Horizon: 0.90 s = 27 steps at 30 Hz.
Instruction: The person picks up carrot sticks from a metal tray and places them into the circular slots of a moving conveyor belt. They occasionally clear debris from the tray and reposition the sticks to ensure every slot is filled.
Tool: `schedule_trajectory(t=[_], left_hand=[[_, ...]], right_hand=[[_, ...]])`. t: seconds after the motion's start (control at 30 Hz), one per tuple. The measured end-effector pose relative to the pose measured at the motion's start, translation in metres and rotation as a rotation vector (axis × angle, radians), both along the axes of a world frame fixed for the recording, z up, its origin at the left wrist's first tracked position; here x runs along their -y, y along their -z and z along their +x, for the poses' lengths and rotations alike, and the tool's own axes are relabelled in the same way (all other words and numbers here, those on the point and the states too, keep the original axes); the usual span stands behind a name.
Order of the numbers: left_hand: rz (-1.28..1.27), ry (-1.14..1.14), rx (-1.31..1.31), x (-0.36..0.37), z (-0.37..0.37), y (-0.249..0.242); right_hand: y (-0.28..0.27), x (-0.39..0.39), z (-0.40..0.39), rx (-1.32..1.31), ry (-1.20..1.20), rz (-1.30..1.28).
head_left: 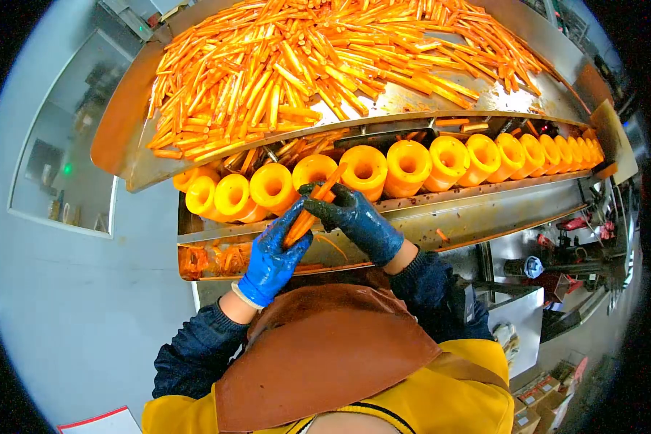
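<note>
My left hand (275,253), in a bright blue glove, is closed around the lower part of a few slim orange sticks (301,226). The sticks tilt up to the right, in front of the row of orange cups. My right hand (358,223), in a dark, stained glove, has its thumb and fingers closed about their upper part. Just beyond both hands stands a row of thick-walled orange cups (273,186) with round holes in their tops. The nearest orange cup (315,169) is partly covered by my right fingers.
A sloping metal tray (405,101) behind the cups carries a big heap of orange sticks (282,65). In front of the cups runs a metal trough (477,217), with orange scraps (220,259) at its left end. A pale wall (58,260) stands left; boxes (539,398) lie lower right.
</note>
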<state>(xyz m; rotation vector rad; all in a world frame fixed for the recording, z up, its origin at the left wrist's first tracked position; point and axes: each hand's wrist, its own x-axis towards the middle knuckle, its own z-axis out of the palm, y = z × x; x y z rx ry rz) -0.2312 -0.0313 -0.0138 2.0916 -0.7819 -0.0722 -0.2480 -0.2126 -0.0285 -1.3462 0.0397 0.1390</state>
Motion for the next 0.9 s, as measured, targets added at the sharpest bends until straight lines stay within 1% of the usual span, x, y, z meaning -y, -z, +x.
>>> schedule_trajectory(t=[0.07, 0.13, 0.17, 0.27, 0.3, 0.33, 0.43, 0.47, 0.53, 0.57, 0.63, 0.7, 0.73, 0.77, 0.8, 0.87, 0.9], left_hand=[[0.008, 0.002, -0.015, 0.0, 0.001, 0.0], [0.015, 0.014, 0.003, -0.001, 0.002, 0.001], [0.018, 0.013, 0.004, -0.002, 0.002, 0.001], [0.03, 0.007, 0.039, 0.003, 0.002, -0.004], [0.027, 0.009, 0.026, 0.008, 0.001, -0.01], [0.025, 0.012, 0.011, 0.013, 0.001, -0.013], [0.042, 0.04, 0.056, 0.031, 0.006, -0.012], [0.045, 0.046, 0.055, 0.037, 0.007, -0.012], [0.063, 0.103, 0.092, 0.05, 0.009, -0.011], [0.073, 0.117, 0.09, 0.058, 0.009, -0.01], [0.054, 0.1, -0.06, 0.068, 0.007, -0.006], [0.056, 0.124, -0.055, 0.079, 0.007, -0.004], [0.044, 0.136, -0.039, 0.083, 0.009, -0.002], [-0.017, 0.171, -0.084, 0.082, 0.013, 0.013], [-0.025, 0.171, -0.099, 0.09, 0.017, 0.008], [0.029, 0.268, -0.063, 0.111, 0.027, -0.009], [0.033, 0.325, -0.036, 0.116, 0.032, -0.009]], right_hand=[[0.003, 0.001, 0.001, -0.028, 0.001, 0.023], [0.005, 0.004, 0.001, 0.198, -0.037, -0.097], [0.006, 0.003, 0.002, 0.199, -0.037, -0.095], [0.008, 0.001, 0.006, 0.099, 0.009, 0.112], [0.001, 0.007, 0.006, 0.049, -0.012, 0.052], [0.001, 0.013, 0.007, 0.046, -0.013, 0.054], [-0.004, 0.032, 0.006, 0.151, -0.017, 0.083], [-0.007, 0.041, 0.005, 0.151, -0.011, 0.087], [-0.008, 0.058, 0.003, 0.005, -0.068, 0.006], [-0.005, 0.065, 0.003, 0.004, -0.055, 0.016], [0.004, 0.074, 0.0, 0.148, 0.071, -0.022], [0.01, 0.077, 0.0, 0.262, 0.182, -0.026], [0.008, 0.083, -0.002, 0.249, 0.186, -0.03], [0.001, 0.09, -0.005, 0.097, 0.162, -0.062], [-0.005, 0.096, -0.005, -0.057, 0.138, -0.094], [-0.002, 0.105, -0.003, -0.065, 0.161, -0.165], [-0.007, 0.108, -0.003, -0.005, 0.274, -0.098]])
